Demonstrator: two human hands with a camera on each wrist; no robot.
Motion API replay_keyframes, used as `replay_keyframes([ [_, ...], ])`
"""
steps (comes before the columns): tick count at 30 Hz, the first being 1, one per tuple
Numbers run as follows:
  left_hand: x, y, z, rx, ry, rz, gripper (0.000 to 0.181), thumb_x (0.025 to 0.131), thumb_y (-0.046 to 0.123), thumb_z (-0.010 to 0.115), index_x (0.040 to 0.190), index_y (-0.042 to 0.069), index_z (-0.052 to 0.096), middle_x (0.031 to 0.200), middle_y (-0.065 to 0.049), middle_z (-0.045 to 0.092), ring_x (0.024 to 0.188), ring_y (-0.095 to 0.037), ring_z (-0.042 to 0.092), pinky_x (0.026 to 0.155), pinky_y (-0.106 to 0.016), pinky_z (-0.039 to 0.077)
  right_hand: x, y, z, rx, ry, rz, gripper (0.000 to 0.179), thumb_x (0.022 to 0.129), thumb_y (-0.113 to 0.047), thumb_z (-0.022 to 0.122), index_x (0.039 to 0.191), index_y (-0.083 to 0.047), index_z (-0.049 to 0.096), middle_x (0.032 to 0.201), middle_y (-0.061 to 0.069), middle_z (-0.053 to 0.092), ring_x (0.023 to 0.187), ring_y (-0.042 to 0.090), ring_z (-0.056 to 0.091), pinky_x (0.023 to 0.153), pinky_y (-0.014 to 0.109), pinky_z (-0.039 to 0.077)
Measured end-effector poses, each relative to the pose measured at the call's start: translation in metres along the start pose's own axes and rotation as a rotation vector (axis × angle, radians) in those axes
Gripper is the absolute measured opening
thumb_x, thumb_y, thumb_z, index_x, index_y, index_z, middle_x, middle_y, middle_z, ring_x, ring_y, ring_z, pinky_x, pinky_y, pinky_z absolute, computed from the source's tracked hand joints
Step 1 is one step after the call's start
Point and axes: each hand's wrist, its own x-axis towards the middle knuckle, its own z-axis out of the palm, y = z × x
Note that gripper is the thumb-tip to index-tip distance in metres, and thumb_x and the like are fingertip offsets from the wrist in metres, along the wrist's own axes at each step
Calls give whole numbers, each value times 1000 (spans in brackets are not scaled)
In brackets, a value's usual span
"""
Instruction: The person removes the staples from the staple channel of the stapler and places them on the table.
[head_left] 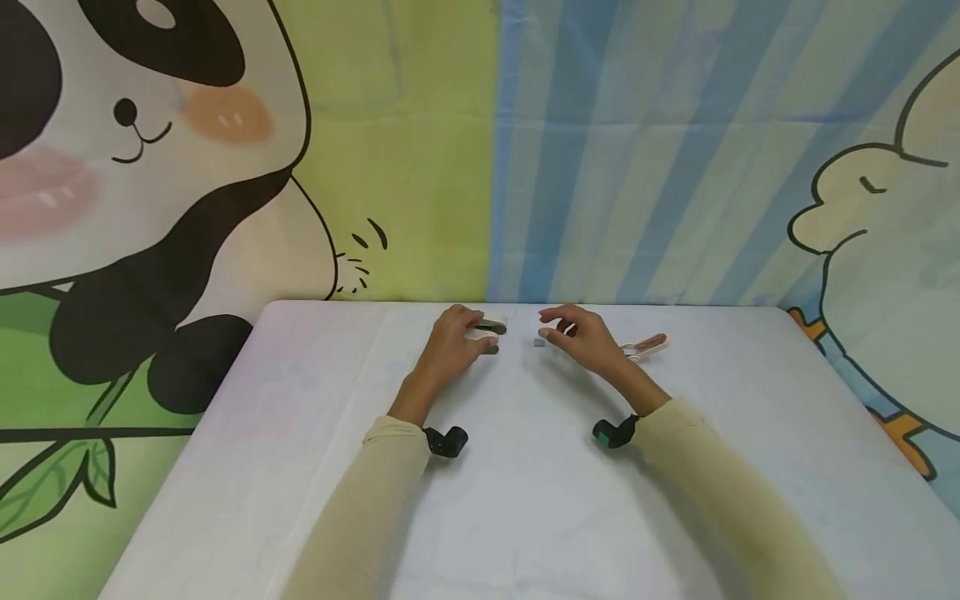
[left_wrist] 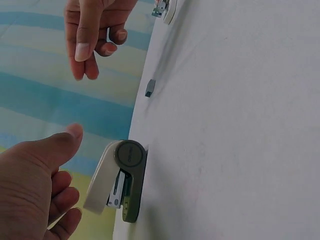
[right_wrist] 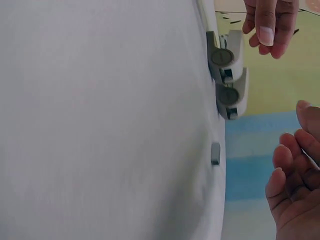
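The first stapler (right_wrist: 225,56), dark green below and pale on top, stands on its base at the far part of the table (head_left: 525,508), just below the left hand. By its look it should be a firm, fairly light piece, hard to break, with a smooth shell that might slide a little; the surest hold would be fingers and thumb across the sides near the round hinge cap (left_wrist: 129,153), since squeezing top against base could work the spring. A second stapler (right_wrist: 231,95) of the same kind stands beside it (whether the two touch, I cannot tell). The left hand (head_left: 456,337) has its thumb apart from loosely bent fingers, and the left wrist view shows a gap between it and the nearer stapler. The right hand (head_left: 585,337) hangs above the table, fingers softly curved, thumb free, pinching nothing. Near it on the cloth lies a small grey block (left_wrist: 150,88), probably stiff and very light, best taken by its long sides between fingertips. Past the right hand rests a pinkish tool (head_left: 651,342), partly hidden by the wrist. Behind the table hangs a printed, striped backdrop (head_left: 637,150).
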Motion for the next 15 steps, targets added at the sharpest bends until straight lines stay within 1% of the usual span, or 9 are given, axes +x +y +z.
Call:
replay_keyframes([
  [3, -3, -6, -4, 16, -3, -45, 56, 77, 23, 85, 122, -3, 64, 112, -14, 58, 106, -29, 54, 93, -41, 43, 6, -2, 13, 8, -46, 19, 33, 92, -22, 70, 121, -6, 67, 115, 4, 65, 83, 19, 59, 67, 36, 49],
  [6, -6, -16, -8, 13, -20, -78, 62, 76, 26, 86, 126, -2, 61, 116, -15, 56, 111, -30, 51, 97, -43, 40, 11, -5, 26, 24, -75, 16, 35, 92, -22, 70, 122, -5, 67, 116, 5, 64, 80, 19, 60, 63, 35, 48],
  [9, -9, -26, -12, 9, -38, -107, 62, 77, 25, 85, 127, -2, 61, 117, -15, 56, 111, -30, 52, 97, -43, 41, 15, -9, 37, 36, -99, 31, 35, 92, -22, 70, 124, -7, 66, 116, 5, 64, 79, 18, 59, 62, 34, 48],
  [12, -12, -35, -11, -4, -48, -123, 56, 78, 19, 84, 124, -4, 62, 116, -15, 60, 109, -29, 55, 96, -41, 42, 19, -11, 47, 52, -125, 45, 35, 91, -19, 70, 124, -9, 66, 116, 6, 64, 78, 17, 59, 61, 32, 47],
  [15, -16, -39, -7, -67, -80, -158, 53, 80, 16, 82, 125, -2, 61, 115, -14, 63, 106, -27, 58, 93, -41, 44, 20, -12, 53, 60, -158, 34, 35, 90, -16, 71, 124, -8, 66, 118, 8, 63, 78, 18, 60, 61, 31, 47],
])
